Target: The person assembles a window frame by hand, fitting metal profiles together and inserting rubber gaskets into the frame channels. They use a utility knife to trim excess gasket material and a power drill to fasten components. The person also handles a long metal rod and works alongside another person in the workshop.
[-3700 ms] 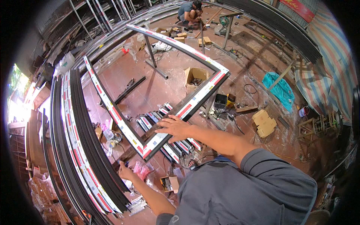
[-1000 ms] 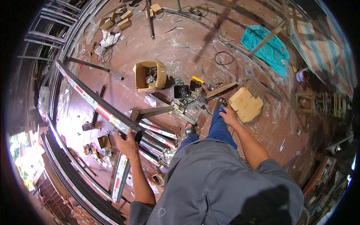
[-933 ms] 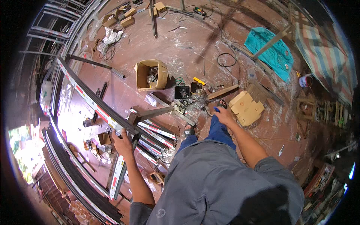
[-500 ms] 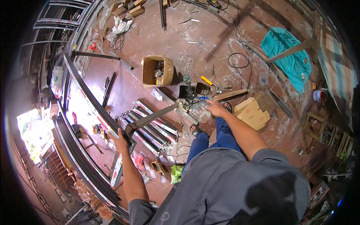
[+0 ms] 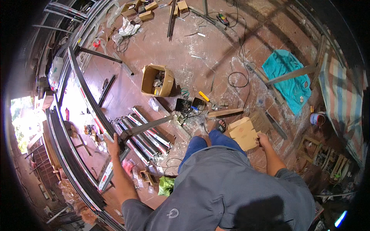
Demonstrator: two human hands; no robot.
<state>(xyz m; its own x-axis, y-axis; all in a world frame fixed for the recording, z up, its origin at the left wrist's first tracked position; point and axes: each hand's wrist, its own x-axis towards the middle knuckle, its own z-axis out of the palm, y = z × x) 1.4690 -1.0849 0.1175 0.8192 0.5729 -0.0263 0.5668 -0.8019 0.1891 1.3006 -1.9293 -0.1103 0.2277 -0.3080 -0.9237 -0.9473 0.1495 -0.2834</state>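
My left hand (image 5: 112, 146) grips a long dark metal bar (image 5: 93, 106) with white and red strips along its side; its fingers are partly hidden. The bar rests on a dark metal stand (image 5: 148, 126), whose arm reaches toward the middle. Off to the right, my right hand (image 5: 263, 141) is raised in front of me with fingers curled in. From above it overlaps the edge of a flattened cardboard piece (image 5: 243, 133). Whatever the right fingers hold, if anything, is too small to make out.
Several striped metal bars (image 5: 140, 133) lie beside the stand. Beyond are an open cardboard box (image 5: 168, 84), black trays (image 5: 183, 104), a yellow-handled tool (image 5: 204, 96) and a wooden strip (image 5: 225, 112). A teal cloth (image 5: 287, 77) lies right. Cables (image 5: 239, 79) cross the floor.
My right hand has drawn back from the small parts on the floor to the right, its fingers curling. My left hand stays on the bar while the view has shifted.
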